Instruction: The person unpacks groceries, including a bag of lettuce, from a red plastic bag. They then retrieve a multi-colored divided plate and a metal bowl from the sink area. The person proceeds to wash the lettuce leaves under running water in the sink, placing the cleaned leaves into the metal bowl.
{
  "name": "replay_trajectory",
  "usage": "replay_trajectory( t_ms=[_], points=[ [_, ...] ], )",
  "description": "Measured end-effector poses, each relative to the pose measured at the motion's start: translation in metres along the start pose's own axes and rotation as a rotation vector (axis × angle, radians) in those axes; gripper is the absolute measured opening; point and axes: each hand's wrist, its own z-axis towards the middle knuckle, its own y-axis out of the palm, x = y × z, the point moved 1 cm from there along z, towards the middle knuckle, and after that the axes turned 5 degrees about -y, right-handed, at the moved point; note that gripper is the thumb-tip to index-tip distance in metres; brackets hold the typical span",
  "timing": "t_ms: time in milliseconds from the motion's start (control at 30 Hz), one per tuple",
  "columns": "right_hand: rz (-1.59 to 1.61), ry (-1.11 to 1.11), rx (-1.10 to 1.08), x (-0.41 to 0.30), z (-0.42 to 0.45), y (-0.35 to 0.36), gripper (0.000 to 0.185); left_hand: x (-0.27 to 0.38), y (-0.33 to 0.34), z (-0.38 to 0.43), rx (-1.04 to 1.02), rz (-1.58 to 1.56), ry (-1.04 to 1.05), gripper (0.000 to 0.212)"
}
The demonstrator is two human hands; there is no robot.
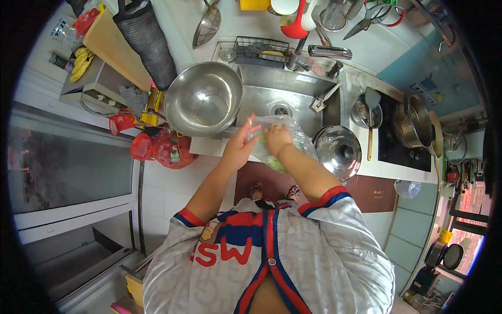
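Observation:
A clear plastic bag (302, 135) with a pale green vegetable (275, 163) inside hangs at the front edge of the stainless steel sink (259, 98). My left hand (238, 147) is at the bag's mouth, fingers partly spread, with the thin film caught against its thumb and fingers. At the same opening, my right hand (278, 140) is bent downward with curled fingers against some green leaf. Its fingertips are hidden, so its grip on the vegetable is unclear. Left of the hands, a large stainless steel bowl (204, 100) rests over the sink's edge.
A shiny metal lid (339, 151) lies right of the bag. Farther right are a small pot (364, 112) with a spatula (371, 106) and a larger pot (411, 121) on the cooktop (388, 145). The faucet (294, 59) rises behind the sink. Red plastic bags (172, 149) hang at left.

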Motion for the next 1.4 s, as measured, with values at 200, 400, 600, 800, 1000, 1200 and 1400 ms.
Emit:
replay_trajectory(
  t_ms=[200,400,600,800,1000,1200,1400],
  points=[
    [0.343,-0.243,0.096,0.022,-0.055,-0.068,0.046,-0.024,-0.009,0.018,0.089,0.392,-0.024,0.088],
    [0.622,-0.351,0.57,0.07,-0.113,-0.102,0.051,-0.055,-0.008,0.044,0.22,0.359,-0.039,0.085],
    [1.683,-0.157,0.813,0.116,-0.127,-0.069,0.048,-0.064,-0.002,0.044,0.19,0.526,-0.157,0.078],
    [2.37,-0.118,0.864,0.138,-0.128,-0.044,0.04,-0.059,-0.005,0.021,0.26,0.557,-0.073,0.063],
    [2.358,0.006,0.777,0.145,-0.127,-0.04,0.033,-0.009,-0.01,-0.008,0.186,0.539,-0.33,0.053],
    [2.344,0.336,0.702,0.148,-0.117,-0.03,0.027,0.01,-0.022,-0.029,0.233,0.88,-0.094,0.047],
    [2.298,0.496,0.638,0.119,-0.102,-0.035,0.039,0.023,-0.075,-0.038,0.207,0.991,-0.293,0.035]
  ],
)
